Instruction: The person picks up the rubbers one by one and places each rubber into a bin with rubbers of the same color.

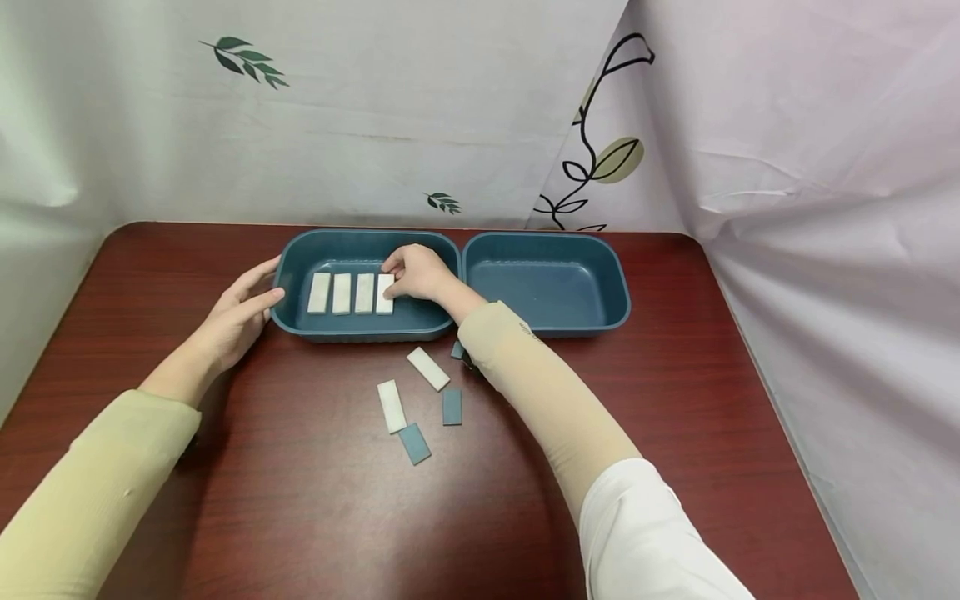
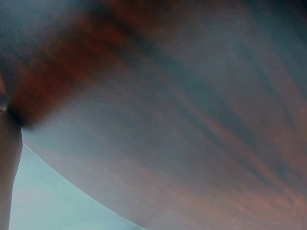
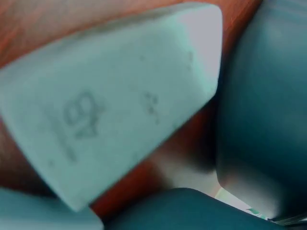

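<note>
Nearby, a second blue tray, the right tray [image 1: 547,287], stands just beside the left tray [image 1: 360,332], holding nothing visible. Both sit toward the back of the brown surface [image 1: 300,500], with a printed curtain [image 1: 352,125] behind them. On the surface in front lie two loose white tiles [image 1: 428,368] and some blue tiles [image 1: 452,407], one touching the end of a white one. The right sleeve [image 1: 540,392] reaches across the front of the right tray and past these pieces.

In the left tray, three white tiles stand in a row; just right of them is the held tile [image 1: 383,300], pinched between thumb and fingers of the right grip [image 1: 418,271]. The left grip [image 1: 234,321] has its fingers extended, touching the tray's left end, not closed round it.

One blue tile is partly hidden by the right sleeve, beside something dark that is hard to make out. The left wrist view is a reddish-grey blur. The right wrist view shows a white tile large and cut off, its faint marks difficult to read.
</note>
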The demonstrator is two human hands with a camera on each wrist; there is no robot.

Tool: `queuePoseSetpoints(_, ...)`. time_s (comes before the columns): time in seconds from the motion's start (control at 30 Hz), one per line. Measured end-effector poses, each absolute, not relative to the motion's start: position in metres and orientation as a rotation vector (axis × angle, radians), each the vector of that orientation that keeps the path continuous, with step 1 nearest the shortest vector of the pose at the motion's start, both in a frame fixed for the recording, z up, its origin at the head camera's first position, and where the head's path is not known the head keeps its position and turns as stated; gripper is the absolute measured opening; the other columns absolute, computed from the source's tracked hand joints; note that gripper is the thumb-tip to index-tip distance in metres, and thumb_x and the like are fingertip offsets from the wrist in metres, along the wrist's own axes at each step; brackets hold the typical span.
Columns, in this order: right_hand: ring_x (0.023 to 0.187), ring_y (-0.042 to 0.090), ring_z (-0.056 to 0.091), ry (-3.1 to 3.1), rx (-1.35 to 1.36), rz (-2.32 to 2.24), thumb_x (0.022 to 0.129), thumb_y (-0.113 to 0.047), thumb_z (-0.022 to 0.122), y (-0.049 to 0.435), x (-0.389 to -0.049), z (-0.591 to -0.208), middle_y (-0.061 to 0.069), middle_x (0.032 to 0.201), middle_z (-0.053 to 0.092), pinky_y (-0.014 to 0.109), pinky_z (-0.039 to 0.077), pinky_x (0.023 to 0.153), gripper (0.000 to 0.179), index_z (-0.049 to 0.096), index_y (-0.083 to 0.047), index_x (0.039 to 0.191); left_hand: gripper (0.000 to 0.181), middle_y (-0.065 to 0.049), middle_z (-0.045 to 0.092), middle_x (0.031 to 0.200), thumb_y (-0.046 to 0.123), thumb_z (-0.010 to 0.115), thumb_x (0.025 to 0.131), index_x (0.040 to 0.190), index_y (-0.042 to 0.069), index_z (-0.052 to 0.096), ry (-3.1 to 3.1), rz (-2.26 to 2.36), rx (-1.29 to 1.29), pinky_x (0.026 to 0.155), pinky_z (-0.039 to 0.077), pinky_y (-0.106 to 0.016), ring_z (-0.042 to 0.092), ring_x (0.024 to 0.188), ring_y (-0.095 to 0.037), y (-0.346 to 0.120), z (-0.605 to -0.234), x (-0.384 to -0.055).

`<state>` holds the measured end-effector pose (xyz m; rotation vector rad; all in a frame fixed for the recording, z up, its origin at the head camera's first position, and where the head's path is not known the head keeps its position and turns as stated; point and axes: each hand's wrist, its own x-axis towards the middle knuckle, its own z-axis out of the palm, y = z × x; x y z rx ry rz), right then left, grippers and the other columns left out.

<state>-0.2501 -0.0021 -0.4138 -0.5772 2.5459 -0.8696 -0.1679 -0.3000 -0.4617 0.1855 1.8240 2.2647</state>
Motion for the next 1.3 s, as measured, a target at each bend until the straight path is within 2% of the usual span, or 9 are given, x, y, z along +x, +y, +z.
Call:
queuePoseSetpoints(0.53, 0.117, 0.022, 0.066, 2.586, -0.648, -0.958, 0.097, -0.013, 0.079, 0.016, -0.241, -0.386, 0.011, 0.127, 0.072, 0.026, 0.053, 0.099, 0.034, 0.072, -0.006, 0.129, 0.051, 0.011, 0.048, 0.146, 0.005, 0.05, 0.111, 0.158, 0.023, 0.043, 1.818, 2.265, 0.185, 0.101, 0.042, -0.013, 0.053, 0.128, 0.001, -0.301, -0.462, -0.168)
queuePoseSetpoints(0.87, 0.112, 0.026, 0.068, 2.494, -0.692, -1.148, 0.097, -0.007, 0.078, 0.035, -0.221, -0.374, 0.017, 0.124, 0.072, 0.024, 0.056, 0.094, 0.029, 0.073, 0.0, 0.125, 0.051, 0.012, 0.048, 0.147, 0.005, 0.05, 0.111, 0.158, 0.022, 0.043, 1.815, 2.268, 0.198, 0.101, 0.042, -0.013, 0.053, 0.129, 0.002, -0.3, -0.462, -0.168)
queuePoseSetpoints(1.3, 0.109, 0.026, 0.07, 2.437, -0.744, -1.18, 0.098, -0.006, 0.077, 0.056, -0.194, -0.362, 0.021, 0.123, 0.072, 0.022, 0.058, 0.093, 0.03, 0.073, 0.002, 0.127, 0.051, 0.011, 0.048, 0.147, 0.004, 0.05, 0.111, 0.158, 0.021, 0.043, 1.813, 2.275, 0.192, 0.101, 0.044, -0.011, 0.054, 0.128, 0.002, -0.3, -0.462, -0.167)
